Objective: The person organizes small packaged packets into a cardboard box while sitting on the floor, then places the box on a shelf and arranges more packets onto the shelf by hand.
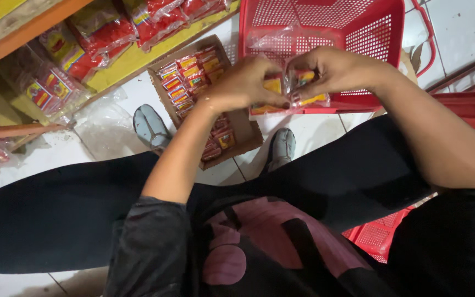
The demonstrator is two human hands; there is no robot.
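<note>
So both hands are up in front of the knees, working one clear plastic bag of small packets (290,91). The left hand (243,82) is curled shut on the bag's left end, and the right hand (333,69) is pinched closed on the top right part. The two sets of fingers almost meet over the middle. The bag hangs in the air just in front of the near rim of the red basket (383,33), above the white tiled floor (314,135).

My guess on handling: it's light and floppy. The film looks thin and slick, so it could slide or tear if pulled hard, while the little packets inside give it some body. Gripping the gathered film at the ends or top edge, like here, seems the sane spot.

Just left of the hands, down on the floor, there's an open cardboard box (243,129) with rows of the same red and yellow packets. Further left, a yellow shelf (119,69) carries more bagged packets. The person's grey shoes sit either side of the box.
</note>
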